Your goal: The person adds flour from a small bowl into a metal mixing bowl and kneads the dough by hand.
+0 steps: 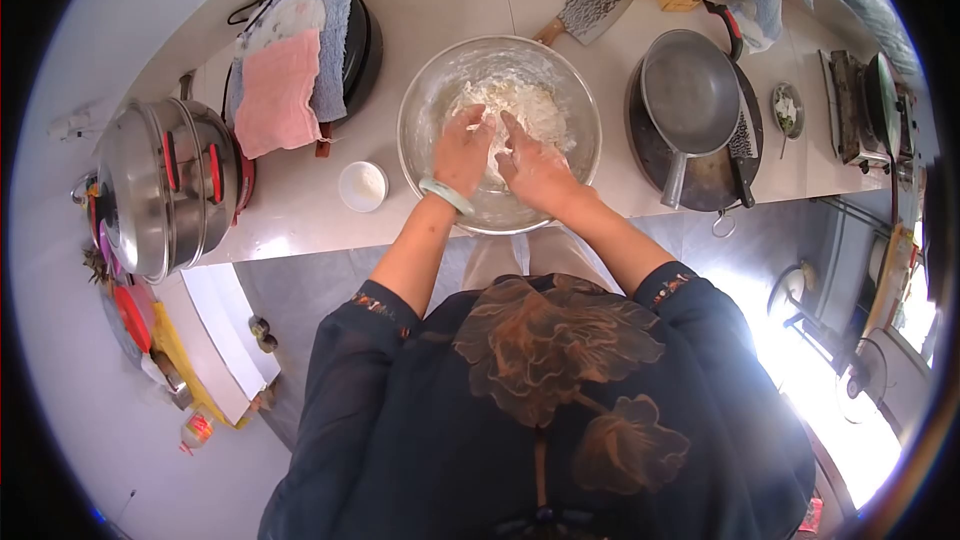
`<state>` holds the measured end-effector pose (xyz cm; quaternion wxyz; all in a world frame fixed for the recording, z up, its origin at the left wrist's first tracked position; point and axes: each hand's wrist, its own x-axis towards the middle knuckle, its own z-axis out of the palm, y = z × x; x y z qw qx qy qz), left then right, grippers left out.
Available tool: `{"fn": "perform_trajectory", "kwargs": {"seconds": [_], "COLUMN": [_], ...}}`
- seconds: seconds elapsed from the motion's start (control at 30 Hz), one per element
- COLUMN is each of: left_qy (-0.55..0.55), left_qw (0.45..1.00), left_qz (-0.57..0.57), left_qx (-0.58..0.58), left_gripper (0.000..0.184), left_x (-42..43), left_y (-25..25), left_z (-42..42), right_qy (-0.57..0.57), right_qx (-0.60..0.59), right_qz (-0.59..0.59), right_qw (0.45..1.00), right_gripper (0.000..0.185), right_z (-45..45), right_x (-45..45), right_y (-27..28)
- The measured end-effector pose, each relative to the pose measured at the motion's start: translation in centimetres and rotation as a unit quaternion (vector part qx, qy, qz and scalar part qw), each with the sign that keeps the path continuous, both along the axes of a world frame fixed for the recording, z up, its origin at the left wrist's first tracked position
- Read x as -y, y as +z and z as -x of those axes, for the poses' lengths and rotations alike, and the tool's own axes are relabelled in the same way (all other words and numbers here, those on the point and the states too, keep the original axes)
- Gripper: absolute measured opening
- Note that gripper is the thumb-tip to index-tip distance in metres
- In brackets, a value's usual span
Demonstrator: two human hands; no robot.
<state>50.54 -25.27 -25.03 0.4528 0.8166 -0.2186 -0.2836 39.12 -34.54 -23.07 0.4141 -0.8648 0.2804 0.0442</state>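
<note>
A large metal bowl (412, 110) stands at the counter's front edge, its inner wall smeared with flour. In it lies a heap of loose, flaky floury dough (520, 105). My left hand (463, 152), with a pale bangle (446, 196) at the wrist, is over the near left side of the heap, its fingers bent slightly inward. Facing it, my right hand (537, 172) reaches in from the right with fingers stretched forward. Both hands touch the dough and have flour on them. The palms and some fingertips are hidden.
Left of the bowl is a small white bowl (363, 186); farther left stand a steel steamer pot (150, 190) and a pan under a pink cloth (280, 95). Behind lies a cleaver (592, 10). To the right are a grey saucepan (690, 90), a knife (742, 155) and a small dish (787, 108).
</note>
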Motion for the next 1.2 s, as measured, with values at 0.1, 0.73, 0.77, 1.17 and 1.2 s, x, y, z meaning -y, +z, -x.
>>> {"fn": "perform_trajectory", "kwargs": {"seconds": [0.1, 0.73, 0.77, 1.17, 1.2], "left_qy": [-0.02, -0.159, -0.145, -0.16, -0.146], "left_qw": [0.999, 0.971, 0.977, 0.974, 0.979], "left_qz": [-0.03, -0.153, -0.147, -0.131, -0.135], "left_qx": [-0.039, 0.088, 0.056, 0.098, 0.054], "left_gripper": [0.037, 0.032, 0.031, 0.056, 0.055], "left_x": [0.3, 0.0, -0.2, 0.0, 0.6], "left_y": [-0.1, -1.3, -1.3, 3.5, 4.2], "left_z": [0.9, 0.3, 0.6, 1.4, 1.5], "right_qy": [0.101, 0.362, 0.368, 0.32, 0.358], "right_qx": [-0.05, -0.044, -0.046, 0.084, 0.082], "right_qz": [0.006, 0.175, 0.175, 0.236, 0.247], "right_qw": [0.994, 0.915, 0.912, 0.914, 0.897], "right_gripper": [0.051, 0.037, 0.034, 0.027, 0.027], "right_z": [-0.3, 0.8, 0.8, 1.3, 1.1], "right_x": [0.0, 1.0, 0.9, 0.7, 0.8], "right_y": [2.0, 0.7, -0.1, -0.3, 0.1]}}
